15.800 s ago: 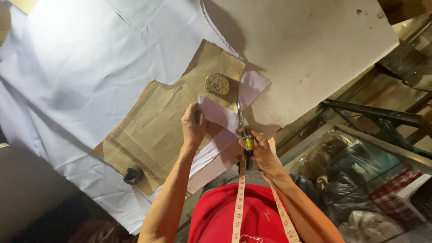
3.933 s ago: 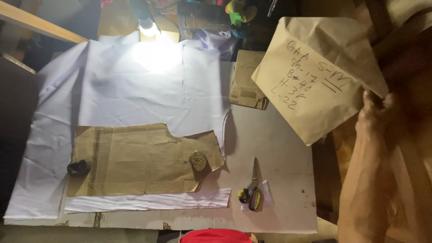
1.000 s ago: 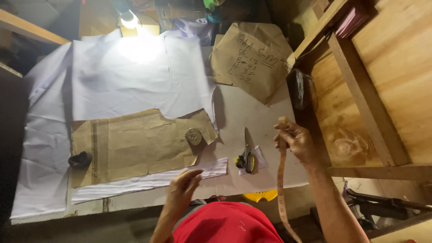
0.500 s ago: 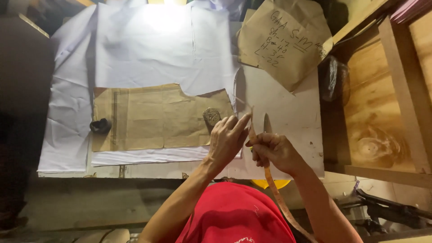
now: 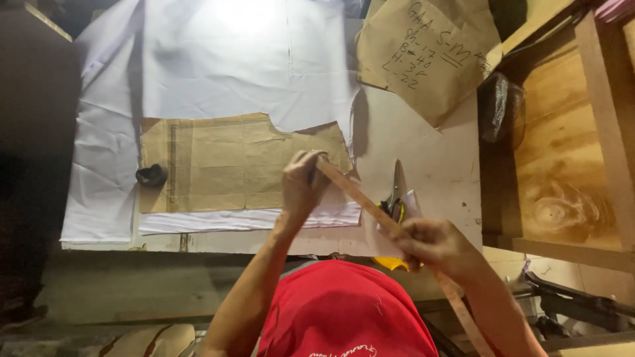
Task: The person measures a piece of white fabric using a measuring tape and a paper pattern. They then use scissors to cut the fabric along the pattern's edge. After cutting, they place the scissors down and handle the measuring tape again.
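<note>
My left hand (image 5: 303,186) pinches one end of a tan measuring tape (image 5: 360,203) above the right end of a brown paper pattern (image 5: 231,162). My right hand (image 5: 436,246) grips the tape lower down, near the table's front edge, and the tape runs taut between the two hands. The rest of the tape trails down past my right forearm. The pattern lies flat on white fabric (image 5: 218,66). Scissors with yellow handles (image 5: 395,197) lie on the table just behind the tape, partly covered by it.
A small dark weight (image 5: 151,175) sits on the pattern's left end. Folded brown paper with handwriting (image 5: 430,53) lies at the back right. A dark bag (image 5: 497,106) rests on wooden shelving (image 5: 569,145) to the right. A bright lamp glare falls on the fabric.
My left hand has slid along the tape away from my right hand, and the tape is now stretched tight between them. The round weight near the pattern's right end is now hidden by my left hand.
</note>
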